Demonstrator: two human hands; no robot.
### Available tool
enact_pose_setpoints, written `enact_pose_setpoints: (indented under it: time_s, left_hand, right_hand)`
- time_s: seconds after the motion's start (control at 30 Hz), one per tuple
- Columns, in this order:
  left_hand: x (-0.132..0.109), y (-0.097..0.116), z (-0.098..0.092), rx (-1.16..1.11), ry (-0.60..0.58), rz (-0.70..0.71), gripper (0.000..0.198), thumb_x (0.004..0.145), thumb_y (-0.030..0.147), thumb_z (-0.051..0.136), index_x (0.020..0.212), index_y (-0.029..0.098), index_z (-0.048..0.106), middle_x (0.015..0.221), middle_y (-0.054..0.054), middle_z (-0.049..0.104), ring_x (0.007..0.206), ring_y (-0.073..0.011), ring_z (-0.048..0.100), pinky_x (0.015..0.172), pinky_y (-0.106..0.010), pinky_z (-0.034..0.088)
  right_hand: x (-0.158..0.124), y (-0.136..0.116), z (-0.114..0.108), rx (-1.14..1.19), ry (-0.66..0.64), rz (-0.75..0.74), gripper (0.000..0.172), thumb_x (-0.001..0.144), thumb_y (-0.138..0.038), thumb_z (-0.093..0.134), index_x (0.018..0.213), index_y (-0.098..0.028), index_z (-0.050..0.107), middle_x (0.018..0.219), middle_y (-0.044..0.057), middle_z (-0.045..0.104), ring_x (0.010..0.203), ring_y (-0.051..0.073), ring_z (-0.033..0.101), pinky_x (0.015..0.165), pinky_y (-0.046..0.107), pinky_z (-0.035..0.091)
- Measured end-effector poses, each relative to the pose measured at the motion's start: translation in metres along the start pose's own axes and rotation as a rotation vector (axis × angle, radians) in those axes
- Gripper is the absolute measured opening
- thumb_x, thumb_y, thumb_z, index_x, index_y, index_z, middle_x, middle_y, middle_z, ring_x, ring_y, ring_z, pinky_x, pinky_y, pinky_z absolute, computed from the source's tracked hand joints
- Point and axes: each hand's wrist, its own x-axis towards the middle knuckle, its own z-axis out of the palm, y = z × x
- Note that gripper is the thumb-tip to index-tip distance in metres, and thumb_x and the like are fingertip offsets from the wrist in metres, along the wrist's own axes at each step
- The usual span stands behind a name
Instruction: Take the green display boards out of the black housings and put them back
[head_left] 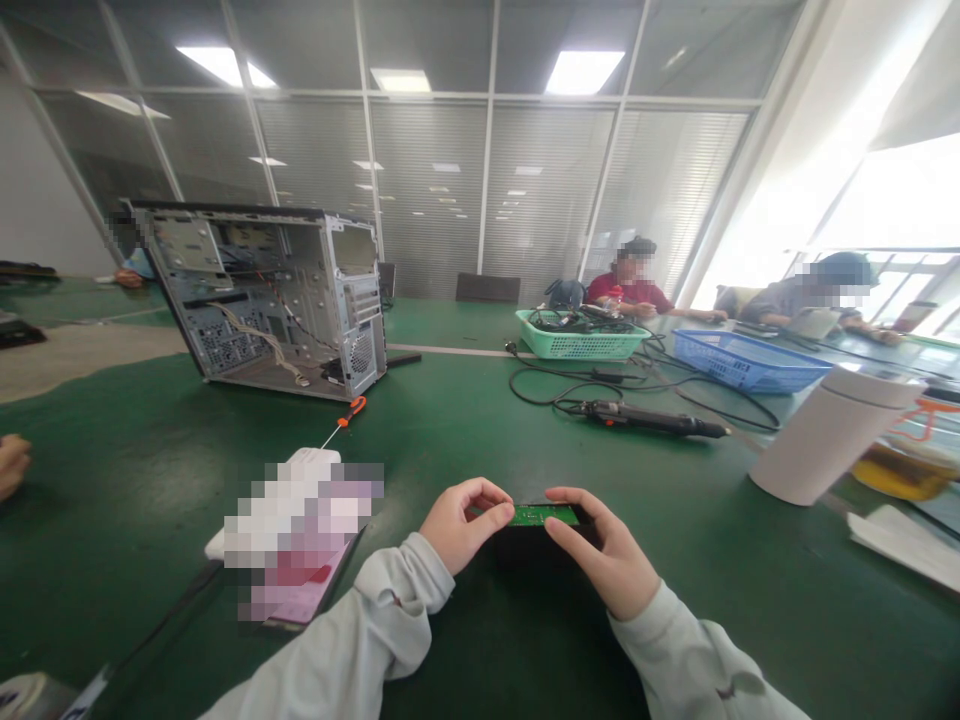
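Observation:
A small green circuit board (531, 515) lies level between my two hands, with black material (529, 548) below it. My left hand (466, 522) pinches the board's left end between thumb and fingers. On the opposite side, my right hand (609, 555) is curled round the right end, its thumb on the near edge and its forefinger along the far one. The hidden underside leaves unclear whether board and black part are joined.
An open computer case (277, 300) stands back left, an orange-handled screwdriver (351, 412) before it. A white power strip (315, 460) lies nearer. Rightward are a green basket (585, 345) of cables, a blue basket (750, 362), an electric screwdriver (652, 418) and a white bottle (825, 435). People sit beyond.

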Motion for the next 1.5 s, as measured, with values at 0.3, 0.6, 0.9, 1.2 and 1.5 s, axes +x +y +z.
enact_pose_setpoints:
  time_s: [0.3,0.6,0.9,1.2,1.5]
  left_hand:
    - [0.001,-0.002,0.0,-0.02,0.003,0.007,0.021,0.07,0.034,0.058,0.074,0.013,0.059,0.07,-0.003,0.06,0.065,-0.0141,0.054,0.061,-0.025,0.042]
    - [0.0,-0.004,0.001,0.011,0.025,0.045,0.02,0.072,0.034,0.056,0.077,0.014,0.06,0.075,-0.004,0.061,0.071,-0.0157,0.055,0.061,-0.024,0.041]
    - [0.001,0.001,-0.001,-0.065,0.058,0.014,0.022,0.07,0.037,0.057,0.071,0.015,0.059,0.067,-0.002,0.06,0.064,-0.0141,0.053,0.06,-0.024,0.04]
    - [0.002,0.003,0.0,-0.165,0.052,-0.013,0.022,0.069,0.037,0.058,0.07,0.015,0.057,0.063,0.001,0.057,0.06,-0.0117,0.052,0.06,-0.024,0.041]
    - [0.002,0.003,0.001,-0.224,0.045,-0.047,0.023,0.068,0.038,0.058,0.069,0.015,0.055,0.066,0.0,0.059,0.061,-0.0123,0.053,0.06,-0.024,0.041]
  right_hand:
    - [0.0,0.003,0.002,0.018,-0.005,-0.008,0.039,0.074,-0.044,0.057,0.099,-0.015,0.052,0.09,0.007,0.057,0.082,0.023,0.054,0.074,0.035,0.045]
    - [0.003,0.006,-0.004,-0.039,-0.065,-0.004,0.039,0.075,-0.044,0.057,0.1,-0.015,0.053,0.094,0.006,0.057,0.085,0.022,0.054,0.079,0.034,0.041]
    - [-0.002,-0.001,0.006,0.048,-0.024,0.061,0.044,0.071,-0.047,0.058,0.1,-0.014,0.053,0.086,0.005,0.057,0.072,0.019,0.055,0.06,0.028,0.049]
    - [-0.004,-0.008,0.008,0.187,-0.019,0.198,0.05,0.066,-0.049,0.063,0.1,-0.014,0.052,0.083,0.005,0.054,0.062,0.016,0.053,0.041,0.021,0.05]
    - [-0.004,-0.008,0.009,0.215,-0.03,0.217,0.047,0.067,-0.05,0.062,0.094,-0.013,0.051,0.075,0.003,0.055,0.057,0.015,0.054,0.039,0.018,0.048]
